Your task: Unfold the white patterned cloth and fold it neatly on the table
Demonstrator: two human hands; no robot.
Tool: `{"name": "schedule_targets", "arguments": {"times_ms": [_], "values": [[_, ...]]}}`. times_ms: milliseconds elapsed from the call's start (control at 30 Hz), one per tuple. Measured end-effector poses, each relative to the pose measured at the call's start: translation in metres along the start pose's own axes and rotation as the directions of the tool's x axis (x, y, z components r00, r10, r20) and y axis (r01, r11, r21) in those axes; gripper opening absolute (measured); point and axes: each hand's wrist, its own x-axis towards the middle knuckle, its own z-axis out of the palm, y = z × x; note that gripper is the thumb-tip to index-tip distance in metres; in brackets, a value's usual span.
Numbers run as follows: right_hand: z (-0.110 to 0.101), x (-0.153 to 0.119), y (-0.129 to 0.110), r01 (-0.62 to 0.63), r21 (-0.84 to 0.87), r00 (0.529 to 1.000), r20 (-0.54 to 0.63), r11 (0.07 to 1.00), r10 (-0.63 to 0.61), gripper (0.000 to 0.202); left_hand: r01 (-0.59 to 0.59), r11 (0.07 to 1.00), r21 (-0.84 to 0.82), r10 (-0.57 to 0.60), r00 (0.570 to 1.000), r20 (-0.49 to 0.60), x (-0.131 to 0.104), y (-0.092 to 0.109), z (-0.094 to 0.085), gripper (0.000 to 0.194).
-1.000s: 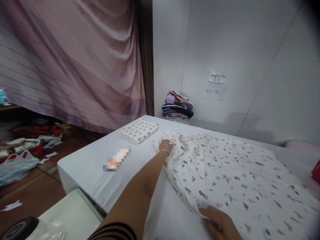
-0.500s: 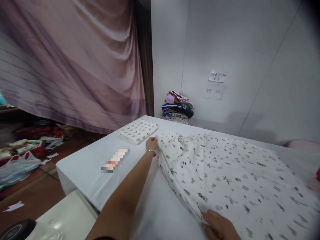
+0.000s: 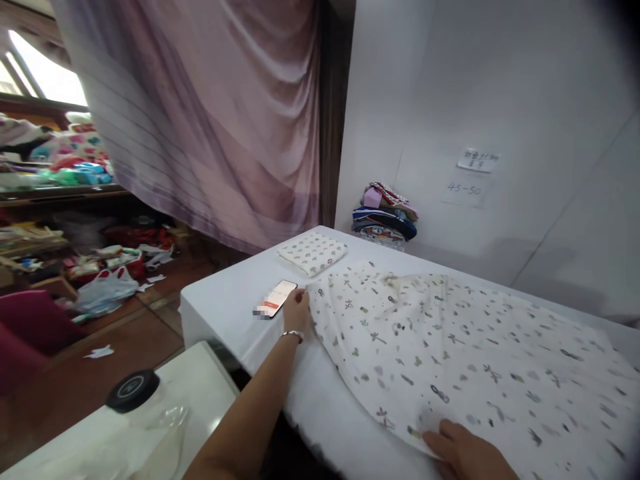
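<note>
A large white cloth (image 3: 400,353) printed with small grey, green and brown figures is spread over the white-covered table, slightly rumpled near its far edge. My left hand (image 3: 297,311), a bracelet at its wrist, is closed on the cloth's left corner. Down at the near edge, my right hand (image 3: 464,448) pinches the cloth between thumb and fingers; part of this hand is cut off by the frame. Just left of my left hand lies a phone (image 3: 280,297) with a lit screen. A folded white patterned cloth (image 3: 313,253) rests behind it.
Folded fabrics (image 3: 384,213) are stacked by the white wall, where paper signs (image 3: 477,160) hang. A lower white surface (image 3: 200,380) carries a black round object (image 3: 133,391). A pink curtain (image 3: 240,120) hangs at the back; bags (image 3: 107,293) and scraps litter the floor.
My left hand has moved the cloth's corner toward the phone and nearer to me. The cloth's near edge, bunched before, lies flatter now. The view has turned left.
</note>
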Motion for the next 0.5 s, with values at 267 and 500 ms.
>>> {"name": "schedule_targets", "arguments": {"times_ms": [267, 500], "values": [[-0.056, 0.120, -0.083, 0.119, 0.561, 0.991, -0.116, 0.819, -0.065, 0.031, -0.471, 0.876, 0.102, 0.437, 0.866, 0.244, -0.037, 0.010, 0.011, 0.014], [-0.013, 0.246, -0.141, -0.012, 0.821, 0.979, -0.106, 0.571, 0.174, 0.022, -0.338, 0.938, 0.077, 0.303, 0.908, 0.289, -0.040, 0.010, 0.007, 0.041]]}}
